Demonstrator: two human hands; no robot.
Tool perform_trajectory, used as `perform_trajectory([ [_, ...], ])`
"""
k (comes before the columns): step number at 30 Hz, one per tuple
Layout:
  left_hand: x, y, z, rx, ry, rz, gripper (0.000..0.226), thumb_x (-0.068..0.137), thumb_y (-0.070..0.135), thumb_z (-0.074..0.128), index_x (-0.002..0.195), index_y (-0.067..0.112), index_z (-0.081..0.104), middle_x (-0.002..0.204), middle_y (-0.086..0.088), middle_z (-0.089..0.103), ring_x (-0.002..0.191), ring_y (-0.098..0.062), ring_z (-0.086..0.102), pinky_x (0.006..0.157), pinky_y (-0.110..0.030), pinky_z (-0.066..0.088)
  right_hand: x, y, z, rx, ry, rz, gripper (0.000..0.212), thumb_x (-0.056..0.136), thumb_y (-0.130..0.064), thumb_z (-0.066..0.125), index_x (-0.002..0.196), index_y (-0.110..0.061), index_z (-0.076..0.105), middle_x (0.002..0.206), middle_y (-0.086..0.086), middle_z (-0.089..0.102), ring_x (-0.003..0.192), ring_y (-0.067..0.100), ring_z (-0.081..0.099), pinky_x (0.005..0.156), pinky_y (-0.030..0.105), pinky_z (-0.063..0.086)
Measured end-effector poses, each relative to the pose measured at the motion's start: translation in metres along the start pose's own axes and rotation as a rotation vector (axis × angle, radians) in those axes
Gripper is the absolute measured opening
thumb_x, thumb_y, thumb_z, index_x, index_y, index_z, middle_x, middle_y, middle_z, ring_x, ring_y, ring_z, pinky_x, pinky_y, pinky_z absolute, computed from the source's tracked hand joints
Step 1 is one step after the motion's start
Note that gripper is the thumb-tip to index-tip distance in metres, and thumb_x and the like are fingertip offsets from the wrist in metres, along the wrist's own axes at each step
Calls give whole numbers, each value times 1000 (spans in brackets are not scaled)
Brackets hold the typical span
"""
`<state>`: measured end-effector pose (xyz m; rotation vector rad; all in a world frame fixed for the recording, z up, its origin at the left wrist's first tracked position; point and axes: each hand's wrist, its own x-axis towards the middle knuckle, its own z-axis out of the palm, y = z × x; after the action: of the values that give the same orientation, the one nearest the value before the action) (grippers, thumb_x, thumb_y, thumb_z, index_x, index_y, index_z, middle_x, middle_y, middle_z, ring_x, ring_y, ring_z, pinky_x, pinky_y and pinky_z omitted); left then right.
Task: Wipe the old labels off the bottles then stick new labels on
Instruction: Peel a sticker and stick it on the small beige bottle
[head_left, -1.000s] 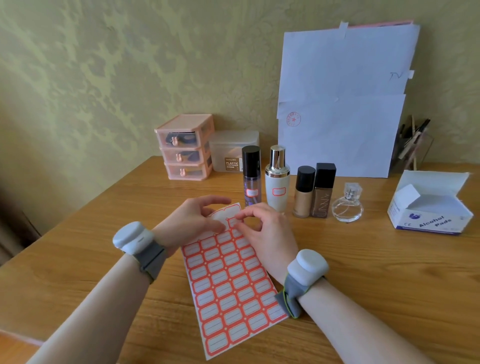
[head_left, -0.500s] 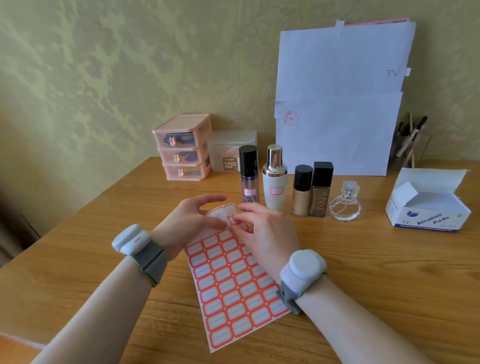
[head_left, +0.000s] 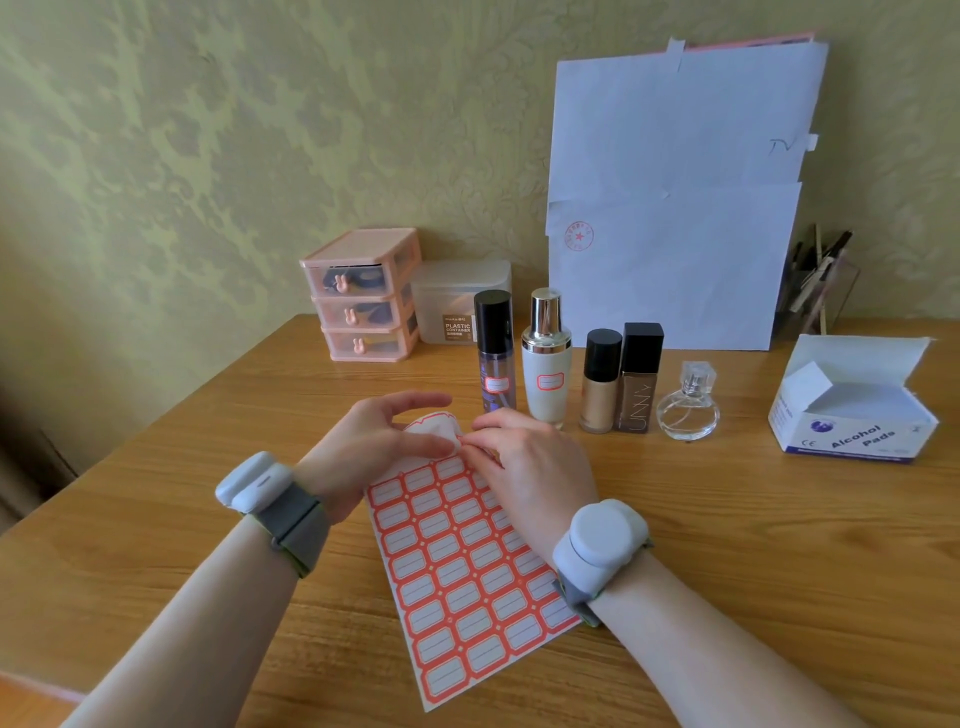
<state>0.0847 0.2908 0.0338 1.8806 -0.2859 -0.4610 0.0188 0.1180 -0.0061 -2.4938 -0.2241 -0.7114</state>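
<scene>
A sheet of labels (head_left: 457, 571) lies flat on the wooden tabletop (head_left: 753, 545), right in front of the person. The labels are white with red edges, set in rows. The far end of the sheet is lifted up and curled. The left hand (head_left: 363, 447) holds that curled end, with the thumb pressed on top and one finger (head_left: 415, 401) stretched out above it. The right hand (head_left: 535, 467) is just beside it, with its fingers (head_left: 488, 423) bent and their tips pinched tight on the top edge of the sheet, touching the left thumb. I cannot tell if a label has come loose. Each wrist has a grey band with a white block on it. Behind the hands five bottles stand in a row. The purple bottle (head_left: 496, 358) with a black cap and the white bottle (head_left: 545, 374) with a shiny cap each have a red-edged label on the front. Next to them are a gold bottle (head_left: 600, 384), a brown square bottle (head_left: 639, 384) and a round clear bottle (head_left: 688, 410). To the right sits an open box of alcohol pads (head_left: 852, 410). At the back, near the green wall, are small pink drawers (head_left: 363, 296), a see-through plastic container (head_left: 457, 306) and big white papers (head_left: 675, 208) leaning up.
</scene>
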Motion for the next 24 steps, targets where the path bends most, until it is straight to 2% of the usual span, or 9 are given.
perform_trajectory([
  [9, 1, -2, -1, -3, 3, -5, 48, 84, 11, 77, 124, 30, 61, 91, -8, 79, 79, -30, 78, 58, -31, 61, 1, 1, 2, -9, 9, 6, 25, 100, -36, 53, 102, -25, 75, 106, -12, 69, 87, 12, 64, 68, 35, 56],
  [15, 2, -5, 1, -3, 6, 10, 44, 87, 12, 74, 125, 29, 60, 92, -6, 79, 79, -28, 78, 58, -30, 61, 2, 4, 4, -11, 3, 52, 24, 102, -35, 50, 108, -23, 71, 111, -10, 69, 93, 13, 65, 76, 33, 57],
  [18, 3, -7, 3, -23, 21, 24, 43, 88, 14, 73, 126, 30, 59, 93, -6, 79, 80, -28, 78, 59, -30, 61, 2, 3, 2, 5, -8, 52, 28, 98, -42, 54, 112, -25, 72, 113, -12, 68, 96, 11, 64, 75, 29, 54],
  [24, 3, -10, 7, -23, 26, 32, 44, 88, 16, 73, 124, 35, 58, 90, -4, 79, 78, -27, 78, 58, -29, 60, 1, 1, -1, 11, -30, 34, 31, 96, -46, 55, 111, -26, 74, 113, -12, 68, 96, 12, 64, 73, 35, 55],
])
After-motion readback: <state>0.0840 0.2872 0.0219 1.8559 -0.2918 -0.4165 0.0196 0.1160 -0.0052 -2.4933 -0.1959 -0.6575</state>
